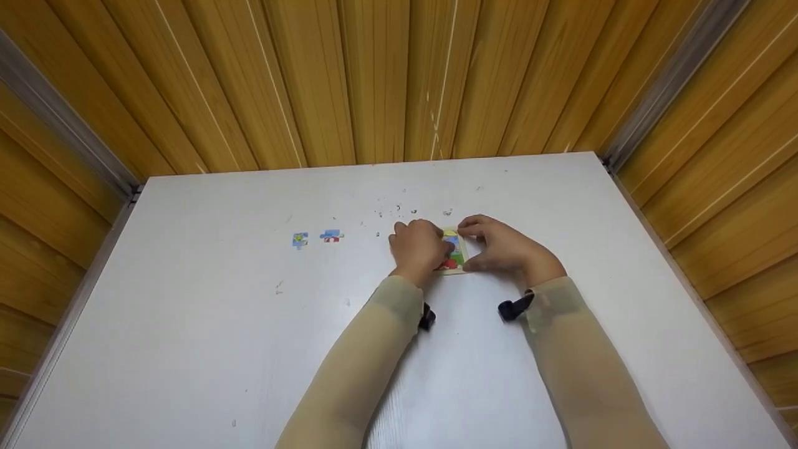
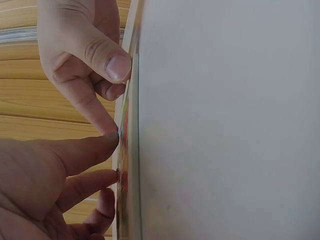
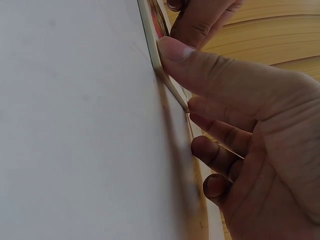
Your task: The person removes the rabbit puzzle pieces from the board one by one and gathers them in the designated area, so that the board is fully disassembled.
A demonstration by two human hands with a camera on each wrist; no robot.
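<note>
A small jigsaw puzzle board [image 1: 463, 252] with a pale rim and a colourful picture lies flat between the two hands. My left hand [image 1: 418, 245] is over its left part, hiding much of it; in the left wrist view the thumb and fingertips touch the picture side. My right hand [image 1: 502, 248] grips the board's right edge, the thumb at the near corner and the forefinger at the far one. In the right wrist view that thumb presses on the rim. Two loose jigsaw pieces, one blue and yellow [image 1: 300, 240], one blue and red [image 1: 331, 236], lie to the left.
The white table [image 1: 206, 324] bears small dark marks [image 1: 399, 207] beyond the hands. Wood-patterned panels [image 1: 374, 81] stand behind it and at both sides. Black straps with small devices [image 1: 515, 308] sit on the wrists.
</note>
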